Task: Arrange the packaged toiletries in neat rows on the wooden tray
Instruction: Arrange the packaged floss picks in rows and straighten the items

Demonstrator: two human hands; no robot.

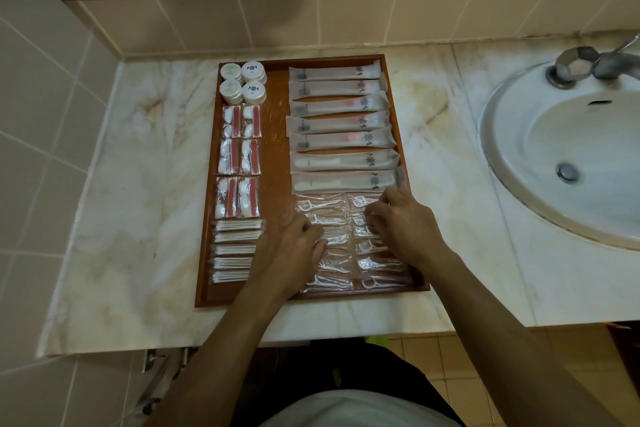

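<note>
A wooden tray (275, 149) lies on the marble counter. Several long frosted toothbrush packs (341, 140) lie in a column on its right side. Round white soaps (243, 81) sit at the far left corner, with vanity kits (239, 163) and cotton-bud packs (235, 250) below them. Clear floss-pick packets (334, 274) fill the near right in two columns. My left hand (294, 250) rests with curled fingers on the left floss column. My right hand (401, 225) has its fingertips on the right floss column; whether either hand grips a packet is hidden.
A white basin (512, 163) with a metal tap (585, 64) is set into the counter to the right. Tiled walls stand at the left and back. The marble counter's front edge (346, 333) runs just below the tray.
</note>
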